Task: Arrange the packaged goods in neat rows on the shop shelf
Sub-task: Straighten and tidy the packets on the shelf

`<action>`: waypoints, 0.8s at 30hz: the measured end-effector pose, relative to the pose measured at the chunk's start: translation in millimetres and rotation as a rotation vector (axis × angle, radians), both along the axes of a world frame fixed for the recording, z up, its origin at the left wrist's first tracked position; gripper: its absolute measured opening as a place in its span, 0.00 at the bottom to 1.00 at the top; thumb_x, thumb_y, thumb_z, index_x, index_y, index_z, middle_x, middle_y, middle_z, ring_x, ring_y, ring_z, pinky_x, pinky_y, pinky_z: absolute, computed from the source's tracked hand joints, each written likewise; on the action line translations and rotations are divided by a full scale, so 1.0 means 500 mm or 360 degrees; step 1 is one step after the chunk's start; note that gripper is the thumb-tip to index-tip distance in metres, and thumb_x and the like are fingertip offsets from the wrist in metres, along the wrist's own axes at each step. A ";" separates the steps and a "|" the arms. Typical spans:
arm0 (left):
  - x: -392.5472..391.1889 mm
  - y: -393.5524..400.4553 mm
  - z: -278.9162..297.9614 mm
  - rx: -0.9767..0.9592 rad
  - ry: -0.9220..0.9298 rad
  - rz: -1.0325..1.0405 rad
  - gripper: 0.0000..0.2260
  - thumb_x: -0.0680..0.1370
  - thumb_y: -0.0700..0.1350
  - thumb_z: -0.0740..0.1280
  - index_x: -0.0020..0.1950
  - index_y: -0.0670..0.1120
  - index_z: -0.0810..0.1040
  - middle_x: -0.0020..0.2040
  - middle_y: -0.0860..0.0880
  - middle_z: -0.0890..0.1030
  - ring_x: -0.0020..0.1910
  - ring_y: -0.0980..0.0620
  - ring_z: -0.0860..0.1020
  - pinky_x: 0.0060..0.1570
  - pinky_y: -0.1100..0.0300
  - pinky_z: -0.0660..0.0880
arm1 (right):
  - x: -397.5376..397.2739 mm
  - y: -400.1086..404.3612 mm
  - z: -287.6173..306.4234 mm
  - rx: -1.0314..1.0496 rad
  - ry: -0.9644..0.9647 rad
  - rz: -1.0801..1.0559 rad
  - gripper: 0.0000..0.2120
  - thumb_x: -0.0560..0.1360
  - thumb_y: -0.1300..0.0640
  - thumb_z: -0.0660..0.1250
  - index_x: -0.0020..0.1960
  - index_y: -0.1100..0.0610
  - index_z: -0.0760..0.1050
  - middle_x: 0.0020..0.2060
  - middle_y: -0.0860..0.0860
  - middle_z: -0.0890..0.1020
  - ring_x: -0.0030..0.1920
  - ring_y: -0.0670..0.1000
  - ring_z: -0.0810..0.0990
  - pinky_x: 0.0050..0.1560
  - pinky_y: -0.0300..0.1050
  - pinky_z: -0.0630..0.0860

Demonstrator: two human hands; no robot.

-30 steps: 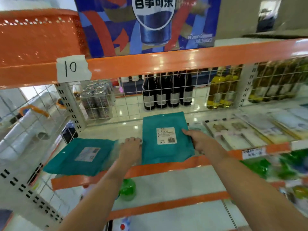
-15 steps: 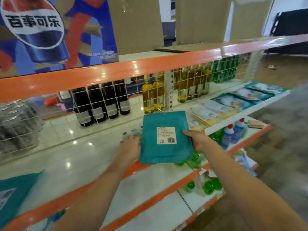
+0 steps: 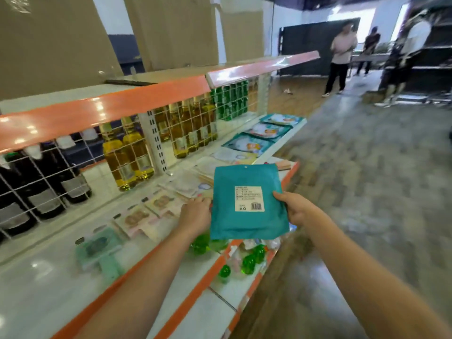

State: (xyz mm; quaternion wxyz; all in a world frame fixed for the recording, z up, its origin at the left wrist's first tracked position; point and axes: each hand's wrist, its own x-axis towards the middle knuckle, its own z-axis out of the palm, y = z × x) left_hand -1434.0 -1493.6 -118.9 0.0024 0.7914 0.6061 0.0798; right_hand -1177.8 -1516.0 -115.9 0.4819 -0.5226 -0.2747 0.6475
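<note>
A flat teal packet (image 3: 247, 223) with a white barcode label is held up over the front edge of the white shop shelf (image 3: 44, 285). My left hand (image 3: 195, 214) grips its left edge and my right hand (image 3: 293, 209) grips its right edge, thumb on the front. Flat packaged goods lie in a row along the shelf: a pale green pack (image 3: 100, 245), pinkish packs (image 3: 146, 214) and, further right, teal-framed packs (image 3: 249, 145).
Behind a white wire grid (image 3: 186, 126) stand dark bottles (image 3: 49, 182), yellow oil bottles (image 3: 127, 157) and green cans (image 3: 230, 99). Green-capped bottles (image 3: 249, 260) sit on the lower shelf. Cardboard boxes (image 3: 171, 30) rest on top. People (image 3: 340, 57) stand in the aisle far right.
The view has swung right along the shelf and both hands carried the teal packet that way. The other teal packet at the left has gone out of sight.
</note>
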 end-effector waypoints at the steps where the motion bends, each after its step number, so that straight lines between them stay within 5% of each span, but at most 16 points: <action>1: 0.020 0.015 -0.002 0.0010 -0.0007 -0.0042 0.13 0.80 0.47 0.57 0.60 0.46 0.75 0.63 0.44 0.75 0.63 0.43 0.71 0.57 0.52 0.70 | 0.020 -0.001 -0.005 -0.0007 -0.0009 -0.0044 0.19 0.80 0.60 0.59 0.68 0.66 0.68 0.37 0.53 0.85 0.37 0.52 0.84 0.37 0.46 0.81; 13: 0.261 0.174 -0.012 -0.0035 -0.0088 -0.0555 0.14 0.81 0.46 0.56 0.65 0.48 0.73 0.63 0.45 0.74 0.62 0.43 0.71 0.58 0.50 0.70 | 0.213 -0.024 -0.030 -0.0022 -0.0023 -0.0598 0.17 0.81 0.60 0.57 0.68 0.67 0.68 0.32 0.53 0.85 0.31 0.51 0.84 0.29 0.44 0.80; 20: 0.383 0.198 -0.079 -0.0189 -0.0139 -0.0845 0.14 0.81 0.45 0.56 0.64 0.48 0.75 0.61 0.45 0.77 0.60 0.44 0.74 0.53 0.50 0.72 | 0.277 -0.079 -0.078 -0.0100 -0.0012 -0.0877 0.16 0.81 0.61 0.58 0.66 0.66 0.70 0.34 0.52 0.85 0.38 0.52 0.83 0.34 0.43 0.82; 24: 0.433 0.170 -0.126 -0.0428 -0.0304 -0.0952 0.13 0.80 0.41 0.57 0.59 0.41 0.78 0.59 0.40 0.79 0.58 0.41 0.75 0.52 0.53 0.70 | 0.305 -0.115 -0.119 -0.0206 -0.0024 -0.0993 0.16 0.81 0.59 0.59 0.66 0.64 0.70 0.35 0.51 0.85 0.35 0.49 0.84 0.38 0.44 0.82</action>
